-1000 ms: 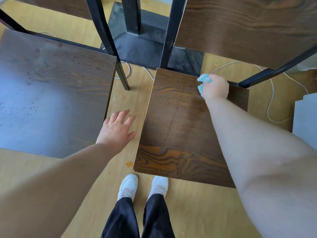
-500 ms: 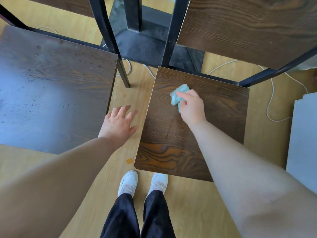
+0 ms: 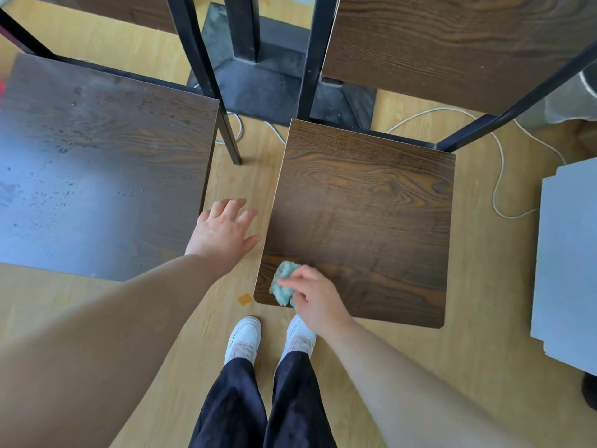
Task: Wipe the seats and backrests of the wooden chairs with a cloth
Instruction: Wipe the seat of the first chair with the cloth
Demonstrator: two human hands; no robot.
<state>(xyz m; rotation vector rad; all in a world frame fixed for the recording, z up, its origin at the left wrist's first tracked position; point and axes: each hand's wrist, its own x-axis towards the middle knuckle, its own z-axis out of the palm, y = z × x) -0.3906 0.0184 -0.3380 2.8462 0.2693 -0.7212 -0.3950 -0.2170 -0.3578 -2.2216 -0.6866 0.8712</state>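
Left seat [image 3: 97, 176]: dark wood grain, speckled with pale spots, with a bluish glare across its middle. A black frame leg [image 3: 227, 130] stands at its far right corner.

Left grip [image 3: 223, 234]: fingers straight and spread, palm down, holding nothing. It sits over the strip of floor [image 3: 484, 302] between the two seats, just beside the left seat's right edge; I cannot tell whether it touches that edge.

Base [image 3: 274, 82]: a dark square plate with a post, on the floor behind the gap.

Near edge: two white shoes [image 3: 244, 337] and dark trousers [image 3: 232, 405], toes just short of the right seat. A small orange tag [image 3: 244, 299] lies on the floor by that seat's near left corner.

Right seat [image 3: 365, 205]: brown with strong grain.

Cloth [image 3: 281, 284]: teal, bunched, lying on the near left corner of the right seat.

Right grip [image 3: 315, 299]: fingers curled round the cloth, pinching it against the seat.

Backrest [image 3: 452, 43]: a wide wood panel at top right, carried on black bars.

Cable [image 3: 499, 163]: white, looping on the floor right of the seat.

Panel [image 3: 568, 253]: grey and flat, at the right edge.
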